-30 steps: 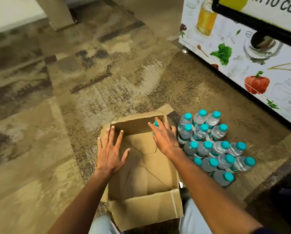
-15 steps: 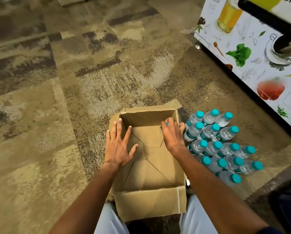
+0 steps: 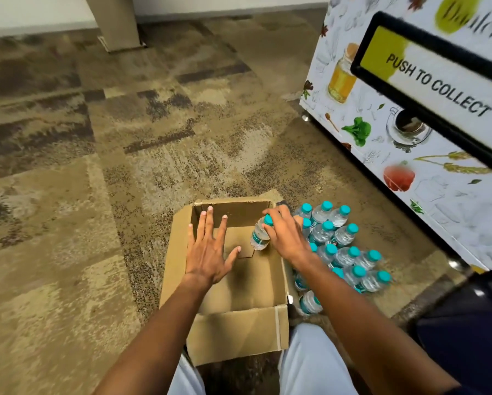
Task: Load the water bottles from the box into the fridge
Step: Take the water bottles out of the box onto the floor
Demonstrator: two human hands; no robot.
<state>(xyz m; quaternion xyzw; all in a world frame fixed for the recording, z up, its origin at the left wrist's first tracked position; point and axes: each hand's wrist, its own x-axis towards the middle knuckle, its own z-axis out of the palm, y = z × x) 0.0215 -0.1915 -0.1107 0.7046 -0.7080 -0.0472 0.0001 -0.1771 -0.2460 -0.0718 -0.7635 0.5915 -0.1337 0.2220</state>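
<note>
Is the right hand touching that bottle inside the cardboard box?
Touching. The head view shows the right hand with its fingers curled over the teal cap and neck of the bottle, which tilts above the floor of the cardboard box.

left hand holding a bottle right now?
No, the left hand is spread flat with straight fingers over the cardboard box; only the right hand grips a water bottle.

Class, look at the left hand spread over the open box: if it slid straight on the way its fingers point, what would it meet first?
Probably the far wall of the cardboard box: the left hand points at it, fingertips already overlapping it in view, though depth is unclear.
</note>
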